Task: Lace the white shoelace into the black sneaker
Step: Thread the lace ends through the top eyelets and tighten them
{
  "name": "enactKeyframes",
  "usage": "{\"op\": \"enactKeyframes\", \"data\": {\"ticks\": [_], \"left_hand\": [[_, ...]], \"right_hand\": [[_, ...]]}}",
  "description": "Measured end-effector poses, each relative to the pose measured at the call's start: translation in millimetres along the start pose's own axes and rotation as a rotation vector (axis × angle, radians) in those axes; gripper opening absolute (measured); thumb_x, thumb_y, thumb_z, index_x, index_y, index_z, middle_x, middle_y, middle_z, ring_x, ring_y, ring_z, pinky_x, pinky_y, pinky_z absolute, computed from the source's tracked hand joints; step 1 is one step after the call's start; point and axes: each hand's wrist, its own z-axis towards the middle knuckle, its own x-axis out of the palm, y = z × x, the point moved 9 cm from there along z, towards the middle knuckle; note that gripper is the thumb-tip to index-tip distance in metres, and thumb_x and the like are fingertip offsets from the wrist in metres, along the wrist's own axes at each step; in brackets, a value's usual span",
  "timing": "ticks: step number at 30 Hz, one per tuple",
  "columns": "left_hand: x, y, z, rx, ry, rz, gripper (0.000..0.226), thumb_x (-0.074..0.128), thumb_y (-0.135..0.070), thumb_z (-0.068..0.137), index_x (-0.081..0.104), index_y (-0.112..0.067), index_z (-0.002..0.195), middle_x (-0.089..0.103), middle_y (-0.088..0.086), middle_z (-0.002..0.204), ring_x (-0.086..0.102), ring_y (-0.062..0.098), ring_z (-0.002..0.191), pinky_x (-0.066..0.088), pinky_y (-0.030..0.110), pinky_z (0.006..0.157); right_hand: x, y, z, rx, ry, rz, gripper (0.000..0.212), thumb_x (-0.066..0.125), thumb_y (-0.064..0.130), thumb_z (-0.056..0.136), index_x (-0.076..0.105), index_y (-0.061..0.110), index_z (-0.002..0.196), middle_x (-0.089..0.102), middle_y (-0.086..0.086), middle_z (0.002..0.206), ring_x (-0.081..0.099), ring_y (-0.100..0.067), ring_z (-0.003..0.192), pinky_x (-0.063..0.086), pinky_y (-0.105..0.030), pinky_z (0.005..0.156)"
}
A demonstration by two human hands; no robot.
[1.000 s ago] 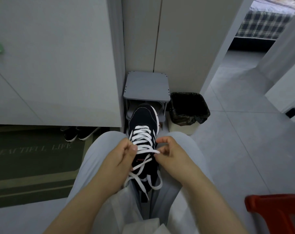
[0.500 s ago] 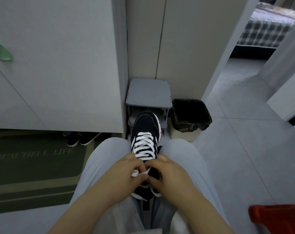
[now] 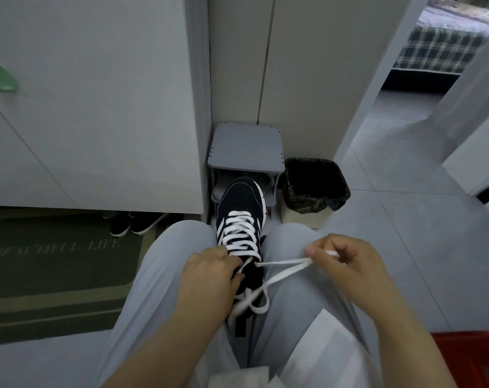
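Observation:
The black sneaker (image 3: 241,200) with white sole trim lies between my knees, toe pointing away. Several rows of the white shoelace (image 3: 282,268) cross its front. My left hand (image 3: 209,278) grips the shoe's left side near the top eyelets, fingers curled over the tongue area. My right hand (image 3: 347,264) is out over my right knee and pinches the lace end, drawing a taut length sideways from the top right eyelet. A slack loop of lace hangs below the shoe's opening. The heel is hidden between my legs.
A small grey stool (image 3: 246,148) stands just beyond the toe, a black-lined waste bin (image 3: 313,186) to its right. A dark doormat (image 3: 55,261) and a pair of shoes (image 3: 134,224) lie at left. A red stool edge (image 3: 473,357) shows bottom right.
Both hands were together at the top eyelets; now my right hand has pulled away to the right with the lace, stretching it taut. My left hand stays on the shoe.

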Motion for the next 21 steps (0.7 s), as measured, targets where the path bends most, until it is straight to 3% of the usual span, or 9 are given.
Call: {"op": "enactKeyframes", "data": {"ticks": [3, 5, 8, 10, 12, 14, 17, 19, 21], "left_hand": [[-4, 1, 0, 0.031, -0.058, -0.091, 0.022, 0.086, -0.012, 0.051, 0.071, -0.019, 0.065, 0.057, -0.003, 0.062, 0.055, 0.018, 0.054, 0.042, 0.028, 0.048], [-9, 5, 1, 0.016, -0.057, -0.253, 0.018, 0.079, -0.006, 0.063, 0.069, -0.017, 0.073, 0.056, -0.005, 0.072, 0.053, 0.014, 0.067, 0.042, 0.020, 0.060], [-19, 19, 0, -0.159, 0.006, -0.474, 0.015, 0.060, -0.009, 0.084, 0.059, -0.023, 0.079, 0.060, -0.011, 0.080, 0.052, 0.009, 0.077, 0.038, 0.012, 0.069], [-21, 23, -3, -0.259, 0.147, -0.628, 0.013, 0.054, -0.017, 0.090, 0.058, -0.024, 0.080, 0.065, -0.008, 0.071, 0.059, 0.008, 0.072, 0.044, 0.018, 0.070], [-33, 21, -3, -0.281, 0.227, -0.756, 0.013, 0.053, -0.018, 0.091, 0.062, -0.023, 0.082, 0.066, -0.007, 0.064, 0.060, 0.010, 0.065, 0.045, 0.023, 0.072], [-50, 19, -1, -0.310, 0.220, -0.895, 0.014, 0.053, -0.016, 0.091, 0.066, -0.021, 0.089, 0.064, -0.005, 0.061, 0.056, 0.008, 0.063, 0.043, 0.019, 0.070], [-72, 9, 4, -0.338, 0.206, -1.177, 0.021, 0.052, -0.014, 0.087, 0.065, -0.017, 0.103, 0.063, -0.003, 0.069, 0.058, 0.007, 0.068, 0.049, 0.016, 0.072], [-78, 2, 6, -0.341, 0.220, -1.345, 0.030, 0.052, -0.018, 0.080, 0.064, -0.015, 0.107, 0.064, 0.003, 0.077, 0.060, 0.011, 0.071, 0.053, 0.020, 0.072], [-82, -2, 7, -0.344, 0.234, -1.397, 0.033, 0.052, -0.016, 0.078, 0.065, -0.015, 0.108, 0.066, 0.004, 0.083, 0.061, 0.012, 0.072, 0.055, 0.022, 0.069]], "right_hand": [[-20, -15, 1, 0.029, -0.144, -0.086, 0.033, 0.069, 0.012, 0.080, 0.046, 0.013, 0.057, 0.054, -0.009, 0.060, 0.043, -0.009, 0.054, 0.034, -0.016, 0.051], [-22, -19, 2, 0.024, -0.145, -0.222, 0.028, 0.066, 0.009, 0.080, 0.048, 0.020, 0.061, 0.054, -0.002, 0.060, 0.043, -0.007, 0.053, 0.035, -0.014, 0.052], [-7, -17, 0, -0.020, -0.051, -0.389, 0.032, 0.064, 0.006, 0.079, 0.052, 0.035, 0.081, 0.058, 0.018, 0.078, 0.052, -0.001, 0.074, 0.040, -0.013, 0.066], [5, -11, -1, -0.081, -0.026, -0.480, 0.042, 0.062, 0.001, 0.079, 0.051, 0.037, 0.099, 0.050, 0.029, 0.097, 0.047, 0.000, 0.092, 0.033, -0.004, 0.078], [19, 4, -4, -0.191, -0.054, -0.521, 0.036, 0.059, 0.001, 0.077, 0.061, 0.030, 0.100, 0.052, 0.022, 0.102, 0.044, -0.008, 0.100, 0.024, 0.003, 0.085], [42, 20, -8, -0.281, -0.028, -0.500, 0.023, 0.055, 0.018, 0.075, 0.069, 0.025, 0.091, 0.058, 0.016, 0.097, 0.047, -0.009, 0.098, 0.024, -0.001, 0.090], [91, 36, -18, -0.254, 0.164, -0.351, 0.033, 0.051, 0.044, 0.076, 0.068, 0.033, 0.102, 0.062, 0.018, 0.097, 0.048, 0.001, 0.096, 0.036, -0.013, 0.088], [123, 43, -26, -0.167, 0.330, -0.169, 0.030, 0.061, 0.041, 0.080, 0.056, 0.044, 0.110, 0.057, 0.021, 0.097, 0.048, 0.006, 0.094, 0.037, -0.011, 0.082], [146, 47, -35, -0.113, 0.464, 0.056, 0.022, 0.062, 0.031, 0.086, 0.050, 0.046, 0.096, 0.054, 0.017, 0.086, 0.051, 0.005, 0.079, 0.038, -0.010, 0.072]]}}
